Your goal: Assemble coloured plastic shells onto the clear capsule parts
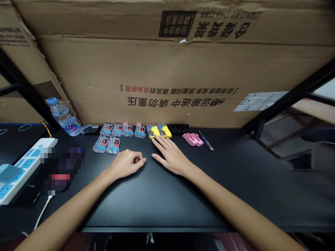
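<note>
Loosely, my left hand (128, 162) curls, nearer me and left of the yellow pieces (165, 131); I cannot tell whether it holds anything. My right hand (170, 155) stretches flat, fingertips at those pieces, pink parts (193, 139) to their right.

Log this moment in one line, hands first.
left hand: loosely curled, near clear plastic pieces | right hand: outstretched at yellow parts, contact unclear | farther right: black part, pink part, screwdriver
</note>
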`<state>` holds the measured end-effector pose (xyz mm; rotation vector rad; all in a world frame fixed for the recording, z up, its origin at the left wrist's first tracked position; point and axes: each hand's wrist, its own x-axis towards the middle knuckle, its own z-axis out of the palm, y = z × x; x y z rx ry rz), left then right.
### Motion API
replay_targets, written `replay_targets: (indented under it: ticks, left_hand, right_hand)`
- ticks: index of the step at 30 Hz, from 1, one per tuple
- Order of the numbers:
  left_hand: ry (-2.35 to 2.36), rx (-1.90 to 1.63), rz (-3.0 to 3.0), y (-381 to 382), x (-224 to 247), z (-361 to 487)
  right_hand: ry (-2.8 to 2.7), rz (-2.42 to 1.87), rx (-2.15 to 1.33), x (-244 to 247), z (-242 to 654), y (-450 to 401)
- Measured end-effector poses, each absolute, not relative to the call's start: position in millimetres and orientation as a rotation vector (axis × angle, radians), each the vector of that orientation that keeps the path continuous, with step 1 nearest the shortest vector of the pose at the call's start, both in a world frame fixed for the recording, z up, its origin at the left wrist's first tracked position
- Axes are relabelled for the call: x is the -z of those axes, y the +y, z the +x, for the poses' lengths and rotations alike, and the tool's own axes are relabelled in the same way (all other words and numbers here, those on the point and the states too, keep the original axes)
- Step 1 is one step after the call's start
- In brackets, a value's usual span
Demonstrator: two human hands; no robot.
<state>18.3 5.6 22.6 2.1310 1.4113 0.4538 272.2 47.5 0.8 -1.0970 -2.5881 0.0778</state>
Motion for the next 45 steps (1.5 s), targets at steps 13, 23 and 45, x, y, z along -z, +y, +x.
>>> replay_targets:
  ticks: [13,23,45]
  left_hand:
    - [1.569,-0.55,2.714,30,-8,16]
    - [1.567,-0.566,2.745,30,-23,16]
    - [1.391,-0.545,2.663,19,-24,7]
  right_hand:
    - [-2.575,-1.093,-0.081,2,278,55]
    - [-2.293,-1.223,-0.021,-6,310,68]
    - [-2.025,-1.584,0.353,-11,364,96]
